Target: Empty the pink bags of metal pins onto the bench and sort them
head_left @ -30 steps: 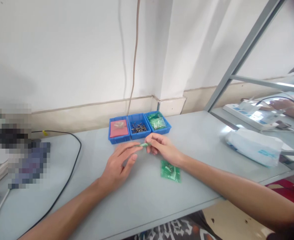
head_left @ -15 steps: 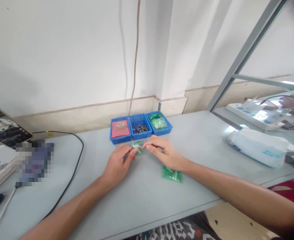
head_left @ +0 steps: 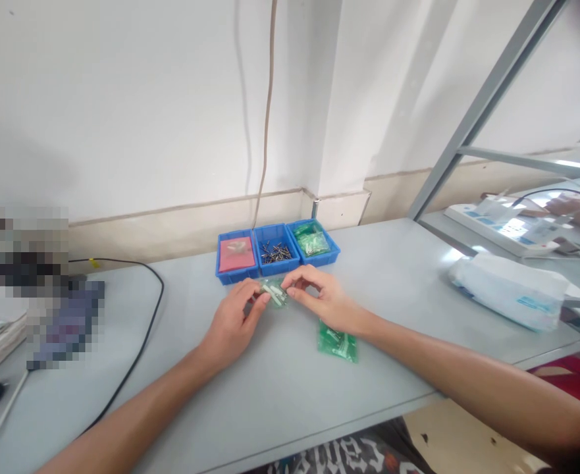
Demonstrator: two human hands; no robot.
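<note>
Between my two hands, just in front of the blue bins, is a small clear-green plastic bag (head_left: 274, 293) with pale, rod-like pieces in it. My left hand (head_left: 235, 316) pinches its left side between thumb and fingers. On its right edge, the thumb and fingertips of my right hand (head_left: 324, 299) are closed. A second green bag (head_left: 338, 342) with small parts inside lies on the table below my right wrist. Behind my hands stand a blue bin of screws (head_left: 276, 253), a blue bin with a pink sheet (head_left: 237, 255), and a blue bin of green bags (head_left: 313, 241).
A white soft pack (head_left: 511, 289) lies to the right by the grey metal frame (head_left: 438, 178). A power strip (head_left: 497, 227) sits behind it. On the left, a black cable (head_left: 154, 322) curves over the grey table (head_left: 210, 408), near a blurred-out object (head_left: 67, 322).
My right fingertips have shifted slightly at the bag's right edge, and more of the pale pieces inside shows. My left hand has hardly moved.
</note>
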